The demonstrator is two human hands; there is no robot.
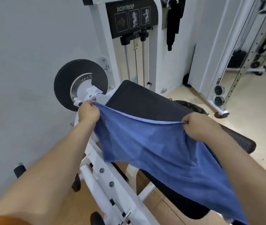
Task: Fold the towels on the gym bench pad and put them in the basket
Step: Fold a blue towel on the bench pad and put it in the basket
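Matt blue cloth towel [158,150]; textured black pad [143,104]; glossy white metal frame [103,181]

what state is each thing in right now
towel, unfolded, held up by its far edge, sagging in the middle
left hand grip, pinching the towel's left corner
right hand grip, pinching the towel's right corner
bench pad, far part bare, near part covered by the towel
basket, not in view

A gym: bicep/tricep weight machine [132,17], padded bench [145,103], cable rack [242,54].
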